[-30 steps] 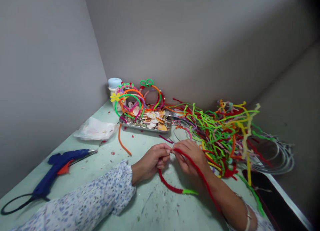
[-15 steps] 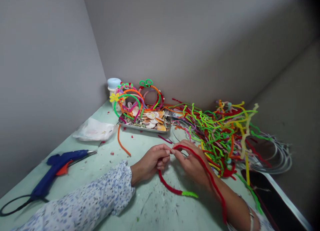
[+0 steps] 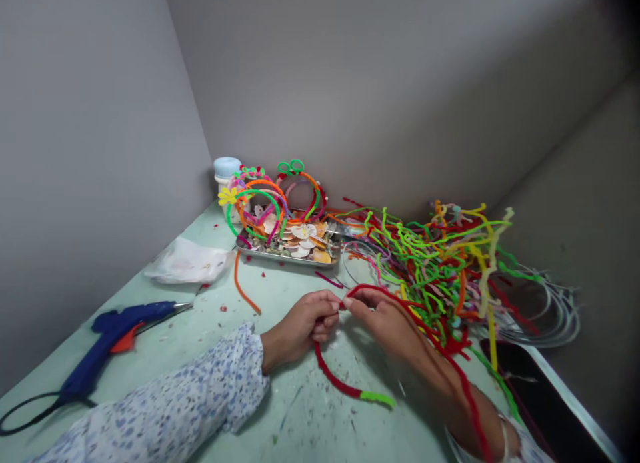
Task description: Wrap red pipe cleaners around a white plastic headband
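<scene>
My left hand (image 3: pixel 311 319) is closed around a curved red band with a bright green end (image 3: pixel 340 383), which hangs below the fingers over the table. Close beside it, my right hand (image 3: pixel 384 321) pinches a red pipe cleaner (image 3: pixel 467 383) between thumb and finger, right where it meets the band. From that pinch the pipe cleaner's long loose end runs over the back of my right hand and along the forearm. The fingertips of both hands almost touch. What lies inside my left fist is hidden.
A metal tray (image 3: pixel 280 257) of shells holds several fuzzy headbands (image 3: pixel 265 189), with a lidded jar (image 3: pixel 227 168) behind. At right lie a heap of coloured pipe cleaners (image 3: pixel 425 256), coiled wire (image 3: pixel 560 316) and a dark phone-like object (image 3: pixel 545 396). A blue glue gun (image 3: pixel 105 343) and plastic bag (image 3: pixel 187 261) lie left.
The red pipe cleaner's loose end has swung right, from along my right forearm to across its outer side. My right hand has turned slightly; my left hand stays almost still.
</scene>
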`<move>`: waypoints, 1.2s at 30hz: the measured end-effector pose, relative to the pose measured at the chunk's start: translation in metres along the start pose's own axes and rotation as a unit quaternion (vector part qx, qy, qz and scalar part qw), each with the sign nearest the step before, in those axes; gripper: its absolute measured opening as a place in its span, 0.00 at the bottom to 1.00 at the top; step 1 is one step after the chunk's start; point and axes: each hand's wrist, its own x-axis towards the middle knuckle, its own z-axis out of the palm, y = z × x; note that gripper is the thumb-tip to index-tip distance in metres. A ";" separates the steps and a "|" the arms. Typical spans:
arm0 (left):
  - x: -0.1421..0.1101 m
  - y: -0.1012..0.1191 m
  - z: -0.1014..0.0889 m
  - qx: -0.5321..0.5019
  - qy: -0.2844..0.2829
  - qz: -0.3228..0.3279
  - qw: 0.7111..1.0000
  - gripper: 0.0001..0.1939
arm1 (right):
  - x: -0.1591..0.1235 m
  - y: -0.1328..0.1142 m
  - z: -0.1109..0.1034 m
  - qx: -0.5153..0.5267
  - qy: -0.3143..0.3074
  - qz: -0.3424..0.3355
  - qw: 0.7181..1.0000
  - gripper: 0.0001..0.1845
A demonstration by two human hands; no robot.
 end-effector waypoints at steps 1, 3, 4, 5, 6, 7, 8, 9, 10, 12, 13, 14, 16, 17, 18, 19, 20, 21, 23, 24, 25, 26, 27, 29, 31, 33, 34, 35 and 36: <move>0.000 0.000 0.000 0.001 0.000 0.000 1.000 0.04 | 0.001 0.002 0.000 0.003 -0.003 -0.003 1.000 0.14; 0.000 -0.001 0.000 0.004 -0.001 0.002 1.000 0.04 | 0.004 0.006 0.000 0.007 -0.008 -0.010 1.000 0.14; 0.000 -0.001 0.000 0.006 -0.002 0.003 1.000 0.04 | 0.004 0.008 0.000 0.009 -0.012 -0.012 1.000 0.14; 0.001 -0.002 0.000 0.009 -0.003 0.004 1.000 0.04 | 0.005 0.009 0.000 0.014 -0.014 -0.012 1.000 0.14; 0.001 -0.002 0.000 0.011 -0.004 0.003 1.000 0.04 | 0.005 0.010 0.000 0.019 -0.017 -0.009 1.000 0.13; 0.001 -0.002 0.000 0.013 -0.004 0.002 1.000 0.04 | 0.006 0.010 -0.001 0.025 -0.021 -0.004 0.999 0.13; 0.002 -0.003 0.000 0.014 -0.004 0.001 1.000 0.04 | 0.006 0.009 -0.001 0.031 -0.026 0.001 0.999 0.13; 0.002 -0.003 0.000 0.015 -0.003 -0.001 1.000 0.04 | 0.006 0.009 -0.001 0.036 -0.030 0.006 0.999 0.13; 0.002 -0.003 0.000 0.015 -0.001 -0.003 1.000 0.04 | 0.006 0.009 -0.001 0.042 -0.034 0.012 0.998 0.13; 0.001 -0.002 0.001 0.011 0.004 -0.002 1.000 0.04 | 0.007 0.009 -0.001 0.057 -0.037 0.020 0.997 0.14; 0.001 -0.001 0.002 0.008 0.005 -0.001 1.000 0.05 | 0.007 0.010 -0.001 0.066 -0.036 0.022 0.997 0.14; 0.000 -0.001 0.002 0.004 0.005 0.001 1.000 0.05 | 0.008 0.012 -0.001 0.075 -0.034 0.023 0.996 0.15; -0.001 0.000 0.002 -0.001 0.006 0.006 1.000 0.06 | 0.009 0.015 0.000 0.100 -0.033 0.020 0.994 0.17; -0.001 0.000 0.002 -0.003 0.007 0.009 1.000 0.07 | 0.010 0.017 0.001 0.117 -0.034 0.017 0.992 0.18; -0.002 -0.001 0.002 -0.003 0.009 0.011 1.000 0.07 | 0.010 0.018 0.001 0.136 -0.036 0.015 0.990 0.18; -0.002 -0.001 0.001 -0.004 0.011 0.013 1.000 0.06 | 0.010 0.020 0.001 0.157 -0.035 0.015 0.987 0.19; -0.002 -0.001 0.001 -0.004 0.013 0.015 1.000 0.06 | 0.010 0.021 0.001 0.179 -0.032 0.018 0.983 0.19; -0.002 -0.002 0.001 -0.004 0.017 0.018 1.000 0.06 | 0.009 0.022 0.002 0.199 -0.027 0.021 0.979 0.18; -0.001 -0.002 0.000 0.002 0.028 0.025 0.999 0.06 | 0.008 0.023 0.002 0.232 -0.011 0.029 0.972 0.17; -0.001 -0.002 0.000 0.007 0.037 0.030 0.999 0.06 | 0.007 0.023 0.002 0.244 -0.002 0.031 0.969 0.16; -0.001 -0.002 0.001 0.014 0.048 0.035 0.998 0.07 | 0.006 0.023 0.002 0.250 0.005 0.028 0.968 0.15; -0.001 -0.002 0.001 0.022 0.058 0.041 0.997 0.07 | 0.005 0.023 0.003 0.252 0.008 0.023 0.968 0.14; -0.001 -0.002 0.002 0.029 0.068 0.045 0.996 0.07 | 0.004 0.022 0.003 0.249 0.009 0.015 0.968 0.13; -0.001 -0.001 0.003 0.037 0.083 0.049 0.995 0.09 | 0.003 0.022 0.004 0.236 0.006 -0.004 0.972 0.12; 0.000 -0.001 0.003 0.040 0.091 0.047 0.994 0.10 | 0.003 0.022 0.004 0.219 0.005 -0.018 0.975 0.11; 0.000 0.000 0.003 0.040 0.093 0.045 0.994 0.11 | 0.002 0.022 0.005 0.206 0.010 -0.029 0.978 0.10; 0.001 0.000 0.003 0.039 0.092 0.044 0.994 0.11 | 0.002 0.022 0.006 0.199 0.011 -0.035 0.979 0.10; 0.001 0.000 0.003 0.037 0.091 0.043 0.994 0.11 | 0.002 0.022 0.006 0.193 0.013 -0.039 0.980 0.10; 0.001 0.001 0.003 0.036 0.090 0.042 0.994 0.11 | 0.002 0.022 0.006 0.188 0.014 -0.043 0.981 0.10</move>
